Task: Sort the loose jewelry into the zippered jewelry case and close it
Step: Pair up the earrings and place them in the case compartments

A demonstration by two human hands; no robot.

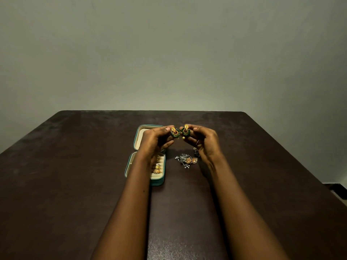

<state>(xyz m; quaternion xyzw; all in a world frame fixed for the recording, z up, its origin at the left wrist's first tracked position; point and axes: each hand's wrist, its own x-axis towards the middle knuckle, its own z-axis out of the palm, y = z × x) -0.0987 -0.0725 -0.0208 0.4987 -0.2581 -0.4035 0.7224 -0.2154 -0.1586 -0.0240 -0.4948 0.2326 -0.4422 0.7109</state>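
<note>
A teal zippered jewelry case [158, 182] lies open on the dark table, its lid half toward the wall and its cream-lined ring half toward me. Several gold rings [157, 168] sit in its slots. My left hand [155, 142] pinches a gold-and-green earring [175, 131] above the case. My right hand [204, 141] pinches the matching earring [185, 130], which has a small pearl drop. Both earrings are held up close together. A loose pile of silver and gold jewelry [186, 160] lies on the table to the right of the case, below my right hand.
The dark brown table [75, 184] ends at a grey wall behind. A small dark piece of jewelry [195, 151] lies partly hidden under my right hand. At the far right, past the table's edge, a dark object [337, 190] shows.
</note>
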